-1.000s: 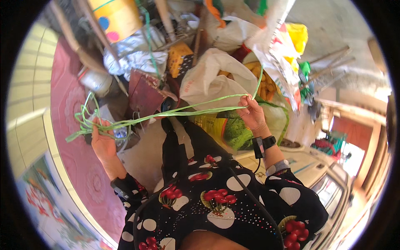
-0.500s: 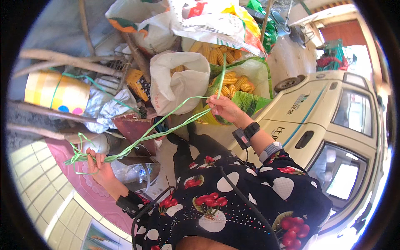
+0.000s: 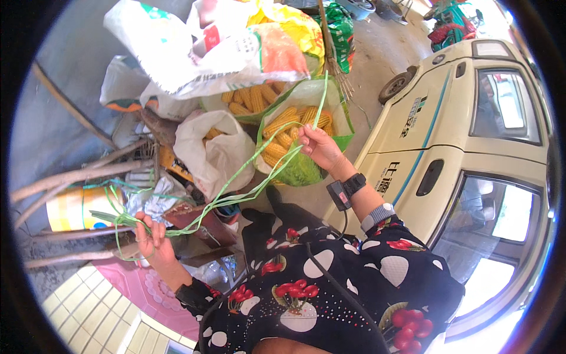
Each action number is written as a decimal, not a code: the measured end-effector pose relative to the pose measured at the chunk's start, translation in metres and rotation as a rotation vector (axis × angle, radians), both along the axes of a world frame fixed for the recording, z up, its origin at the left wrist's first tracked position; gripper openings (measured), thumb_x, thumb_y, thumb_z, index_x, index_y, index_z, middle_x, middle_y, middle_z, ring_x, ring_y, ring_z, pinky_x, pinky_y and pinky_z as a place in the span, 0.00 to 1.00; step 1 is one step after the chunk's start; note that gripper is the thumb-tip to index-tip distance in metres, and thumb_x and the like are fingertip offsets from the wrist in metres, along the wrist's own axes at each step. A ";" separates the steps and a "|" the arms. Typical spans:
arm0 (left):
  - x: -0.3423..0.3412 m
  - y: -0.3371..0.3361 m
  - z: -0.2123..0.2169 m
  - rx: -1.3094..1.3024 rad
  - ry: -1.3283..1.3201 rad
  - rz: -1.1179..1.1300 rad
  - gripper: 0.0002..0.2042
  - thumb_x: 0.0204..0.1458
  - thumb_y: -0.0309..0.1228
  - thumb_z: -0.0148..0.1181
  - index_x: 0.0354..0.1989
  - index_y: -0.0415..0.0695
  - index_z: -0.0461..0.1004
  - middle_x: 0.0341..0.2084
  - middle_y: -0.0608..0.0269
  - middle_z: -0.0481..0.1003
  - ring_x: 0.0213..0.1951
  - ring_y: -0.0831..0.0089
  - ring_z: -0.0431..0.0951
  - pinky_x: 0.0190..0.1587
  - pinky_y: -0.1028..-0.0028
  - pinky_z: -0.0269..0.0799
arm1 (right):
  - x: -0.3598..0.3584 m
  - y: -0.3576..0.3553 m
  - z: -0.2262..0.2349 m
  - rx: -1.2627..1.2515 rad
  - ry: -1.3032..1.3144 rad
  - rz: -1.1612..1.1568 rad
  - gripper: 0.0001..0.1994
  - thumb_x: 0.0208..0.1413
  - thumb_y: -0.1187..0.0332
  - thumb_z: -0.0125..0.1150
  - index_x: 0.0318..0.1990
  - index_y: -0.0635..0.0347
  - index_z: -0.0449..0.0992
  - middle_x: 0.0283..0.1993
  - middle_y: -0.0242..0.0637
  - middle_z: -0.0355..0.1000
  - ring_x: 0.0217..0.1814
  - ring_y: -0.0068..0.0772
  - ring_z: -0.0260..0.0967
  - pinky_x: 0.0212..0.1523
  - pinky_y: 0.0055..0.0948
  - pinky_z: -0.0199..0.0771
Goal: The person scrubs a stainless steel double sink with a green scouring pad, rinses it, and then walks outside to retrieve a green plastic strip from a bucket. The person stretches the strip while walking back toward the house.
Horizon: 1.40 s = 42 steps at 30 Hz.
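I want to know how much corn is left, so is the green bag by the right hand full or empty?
Nearly full: the green bag stands open, with yellow corn cobs heaped close to its rim beside the right hand.

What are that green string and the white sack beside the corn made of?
The green string, held in the left hand and right hand, looks like thin plastic strapping: flat, glossy, springy loops. The white sack seems woven plastic, matte and crinkled, though its weave is too small to confirm.

Bright daylight comes from the right, glaring off the pale car [image 3: 448, 124] and washing out its window; the left wall lies in shade. Fisheye bending curves the edges inside a black rim, slightly soft there
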<state>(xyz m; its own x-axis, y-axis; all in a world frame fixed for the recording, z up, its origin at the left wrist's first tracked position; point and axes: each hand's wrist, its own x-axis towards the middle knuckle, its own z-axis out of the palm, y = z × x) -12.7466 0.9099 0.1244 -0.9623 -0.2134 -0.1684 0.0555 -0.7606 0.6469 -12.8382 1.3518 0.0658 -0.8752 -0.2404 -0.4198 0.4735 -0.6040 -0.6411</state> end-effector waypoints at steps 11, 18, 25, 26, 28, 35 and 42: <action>-0.087 0.045 -0.020 0.079 -0.035 -0.271 0.11 0.60 0.31 0.41 0.44 0.36 0.64 0.26 0.63 0.66 0.13 0.85 0.54 0.17 0.84 0.50 | 0.034 0.076 0.018 0.076 0.076 -0.326 0.10 0.59 0.65 0.48 0.41 0.62 0.69 0.24 0.22 0.61 0.24 0.15 0.54 0.25 0.14 0.55; -0.117 0.087 -0.023 0.068 -0.046 -0.398 0.11 0.59 0.31 0.43 0.43 0.37 0.66 0.25 0.64 0.67 0.12 0.84 0.55 0.18 0.83 0.51 | 0.049 0.102 0.049 0.105 0.152 -0.448 0.15 0.57 0.65 0.50 0.49 0.63 0.67 0.24 0.23 0.60 0.25 0.16 0.53 0.27 0.15 0.56; -0.148 0.123 -0.007 0.069 -0.023 -0.482 0.11 0.60 0.31 0.41 0.45 0.39 0.66 0.27 0.65 0.68 0.12 0.85 0.54 0.18 0.83 0.52 | 0.041 0.131 0.037 0.052 0.137 -0.557 0.09 0.58 0.65 0.49 0.40 0.60 0.70 0.23 0.24 0.62 0.23 0.18 0.55 0.24 0.16 0.57; -0.154 0.133 -0.005 0.088 0.003 -0.493 0.11 0.60 0.31 0.41 0.45 0.39 0.66 0.27 0.65 0.68 0.12 0.85 0.54 0.18 0.83 0.52 | 0.039 0.138 0.034 0.051 0.129 -0.569 0.08 0.58 0.65 0.49 0.38 0.59 0.70 0.23 0.25 0.62 0.22 0.18 0.56 0.24 0.16 0.58; -0.162 0.155 -0.003 0.093 0.018 -0.516 0.11 0.59 0.32 0.43 0.43 0.38 0.67 0.26 0.65 0.68 0.12 0.84 0.55 0.18 0.83 0.51 | 0.033 0.152 0.030 0.072 0.114 -0.579 0.07 0.58 0.65 0.49 0.37 0.59 0.70 0.23 0.25 0.62 0.22 0.18 0.56 0.24 0.16 0.58; -0.181 0.235 0.000 -0.009 0.013 -0.466 0.12 0.59 0.32 0.42 0.44 0.38 0.66 0.25 0.66 0.67 0.12 0.85 0.54 0.18 0.84 0.51 | -0.022 0.238 0.023 0.050 0.111 -0.597 0.07 0.58 0.65 0.50 0.37 0.58 0.70 0.25 0.24 0.62 0.27 0.14 0.58 0.26 0.17 0.59; -0.175 0.319 0.020 -0.158 -0.149 -0.325 0.11 0.58 0.33 0.43 0.42 0.39 0.66 0.25 0.66 0.66 0.11 0.85 0.53 0.17 0.84 0.49 | -0.106 0.333 -0.003 0.136 0.100 -0.339 0.08 0.57 0.64 0.51 0.36 0.58 0.70 0.25 0.21 0.62 0.28 0.14 0.58 0.29 0.16 0.58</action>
<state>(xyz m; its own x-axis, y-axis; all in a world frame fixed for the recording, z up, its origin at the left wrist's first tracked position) -12.9215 1.2291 0.1445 -0.9515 0.0641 -0.3010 -0.2755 -0.6134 0.7401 -12.9438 1.6852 0.0627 -0.9337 0.1222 -0.3365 0.1921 -0.6223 -0.7589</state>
